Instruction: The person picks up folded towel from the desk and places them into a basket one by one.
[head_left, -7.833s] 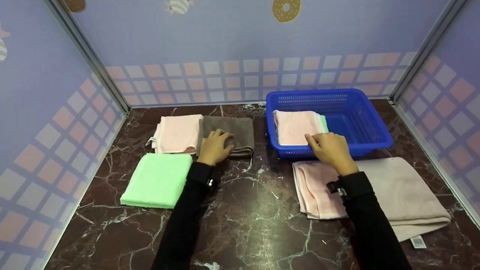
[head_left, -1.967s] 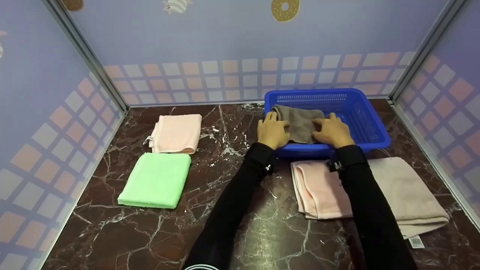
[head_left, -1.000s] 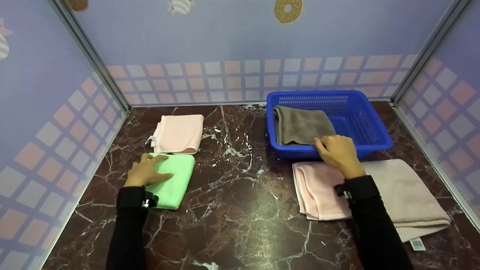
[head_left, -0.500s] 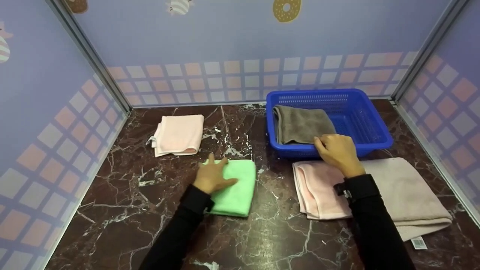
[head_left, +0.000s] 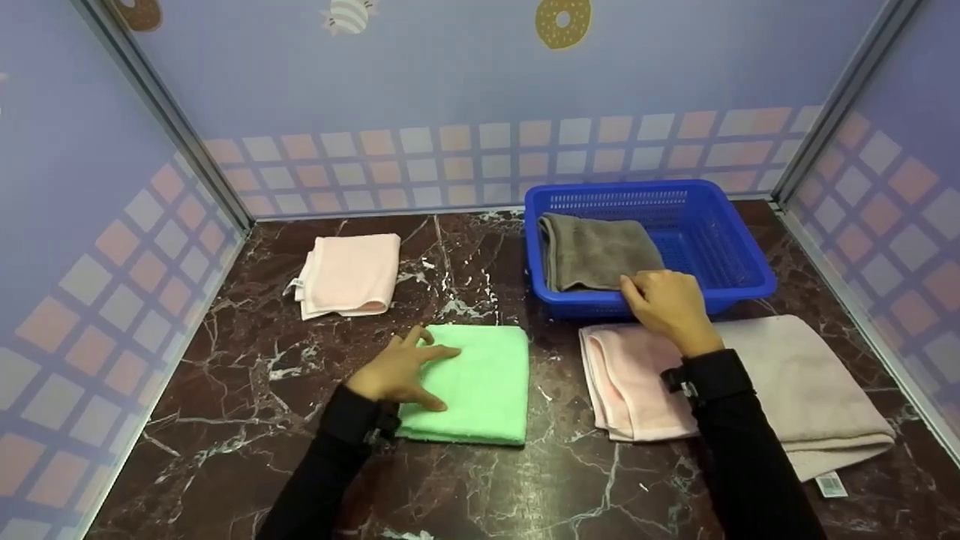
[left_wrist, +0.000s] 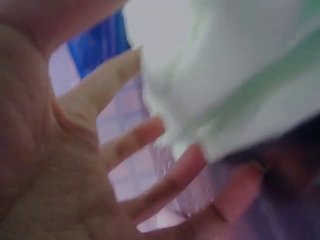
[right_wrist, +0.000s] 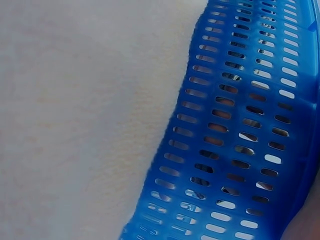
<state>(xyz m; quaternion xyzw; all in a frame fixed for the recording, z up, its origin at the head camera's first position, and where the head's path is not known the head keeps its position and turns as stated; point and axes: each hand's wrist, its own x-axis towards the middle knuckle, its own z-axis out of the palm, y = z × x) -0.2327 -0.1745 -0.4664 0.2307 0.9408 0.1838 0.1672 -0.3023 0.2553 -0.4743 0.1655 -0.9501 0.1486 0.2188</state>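
Note:
A folded green towel lies on the table at front centre. My left hand is at its left side, fingers spread and thumb over the top. The left wrist view shows the extended fingers at the towel's edge. My right hand grips the front rim of the blue plastic basket, its fingers partly hidden. Inside the basket, on the left, a folded grey-brown towel lies on top. The right wrist view is filled by pale cloth and the slotted basket wall.
A small folded pink towel with a tag lies at back left. In front of the basket, a folded pink towel and a larger beige towel lie under the right forearm. Patterned walls enclose the dark marbled table.
The grey-brown towel went from beside the pink one into the basket. My left hand then slid the green towel right to front centre. My right hand returned to the basket rim.

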